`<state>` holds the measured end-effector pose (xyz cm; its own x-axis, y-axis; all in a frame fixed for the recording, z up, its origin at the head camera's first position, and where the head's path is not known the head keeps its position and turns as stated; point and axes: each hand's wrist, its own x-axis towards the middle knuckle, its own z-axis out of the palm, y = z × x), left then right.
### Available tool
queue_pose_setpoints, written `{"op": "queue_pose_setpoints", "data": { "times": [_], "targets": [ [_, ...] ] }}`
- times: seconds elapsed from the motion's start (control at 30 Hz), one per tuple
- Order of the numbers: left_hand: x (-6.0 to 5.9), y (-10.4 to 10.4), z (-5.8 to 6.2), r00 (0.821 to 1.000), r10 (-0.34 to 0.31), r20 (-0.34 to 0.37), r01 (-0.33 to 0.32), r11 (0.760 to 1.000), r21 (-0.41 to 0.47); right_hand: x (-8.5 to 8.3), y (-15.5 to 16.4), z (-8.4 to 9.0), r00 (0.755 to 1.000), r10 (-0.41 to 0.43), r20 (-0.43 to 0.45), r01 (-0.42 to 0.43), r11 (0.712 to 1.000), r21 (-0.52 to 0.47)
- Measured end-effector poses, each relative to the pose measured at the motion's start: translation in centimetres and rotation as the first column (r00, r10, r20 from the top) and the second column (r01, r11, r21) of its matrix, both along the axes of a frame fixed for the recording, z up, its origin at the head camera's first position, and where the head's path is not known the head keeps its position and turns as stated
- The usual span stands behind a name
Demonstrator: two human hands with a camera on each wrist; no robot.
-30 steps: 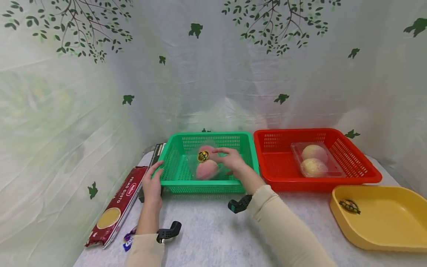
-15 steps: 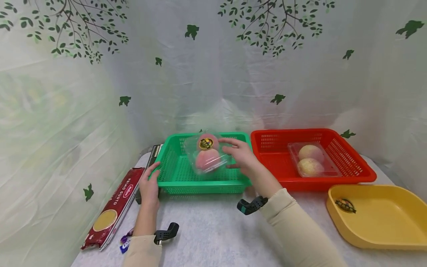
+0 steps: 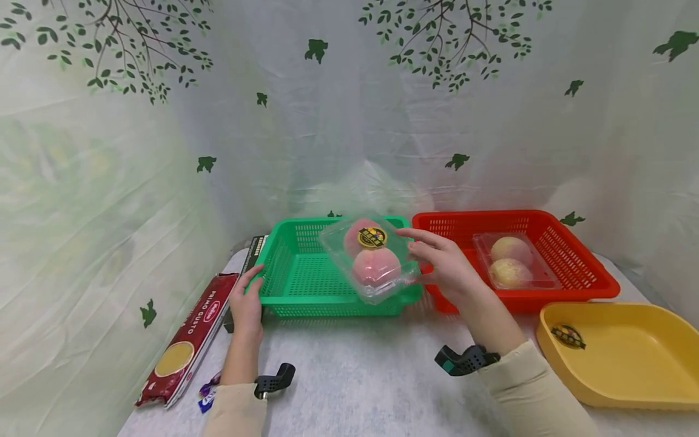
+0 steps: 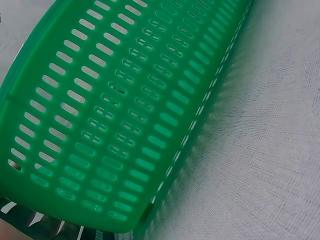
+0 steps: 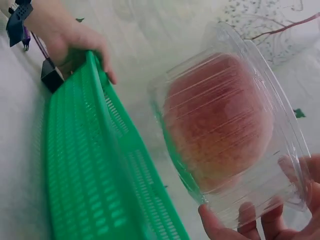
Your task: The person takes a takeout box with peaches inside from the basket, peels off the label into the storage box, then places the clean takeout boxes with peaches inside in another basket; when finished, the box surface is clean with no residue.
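Observation:
A clear plastic box of two peaches (image 3: 375, 267), bearing a black and yellow sticker, hangs tilted over the right end of the green basket (image 3: 327, 301). My right hand (image 3: 450, 270) holds the box by its right side, with fingers and thumb bent around that edge in the right wrist view. At the basket's left end, my left hand (image 3: 246, 306) grips the rim; the right wrist view shows its fingers over the rim. Perforated green basket wall (image 4: 115, 100) fills much of the left wrist view, where the hand is nearly all hidden.
To the right stands a red basket (image 3: 524, 297) containing a clear box of two yellowish fruits (image 3: 510, 270). A yellow tray (image 3: 644, 358) is in front of it. Left lie a long red packet (image 3: 188, 340), a dark box (image 3: 255, 252) and a small purple wrapper (image 3: 207, 394).
The box of peaches has risen out of the green basket and moved right with my right hand. My left hand stays at the basket's left rim.

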<state>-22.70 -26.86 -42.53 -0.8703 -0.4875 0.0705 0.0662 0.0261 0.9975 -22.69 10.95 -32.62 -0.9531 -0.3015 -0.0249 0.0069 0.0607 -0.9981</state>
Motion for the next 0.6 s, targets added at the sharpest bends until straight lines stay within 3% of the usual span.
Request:
{"op": "queue_pose_setpoints", "data": {
  "times": [0.27,0.6],
  "targets": [
    [-0.1,0.1,0.1,1.000,0.005,0.011,-0.005,1.000,0.026,2.7,3.6,-1.3,1.000,0.014,-0.012,-0.014,1.000,-0.026],
    [-0.2,0.2,0.1,1.000,0.009,0.003,-0.009,1.000,0.024,3.8,8.5,-3.5,0.974,0.188,-0.125,-0.194,0.980,-0.039]
  ]
}}
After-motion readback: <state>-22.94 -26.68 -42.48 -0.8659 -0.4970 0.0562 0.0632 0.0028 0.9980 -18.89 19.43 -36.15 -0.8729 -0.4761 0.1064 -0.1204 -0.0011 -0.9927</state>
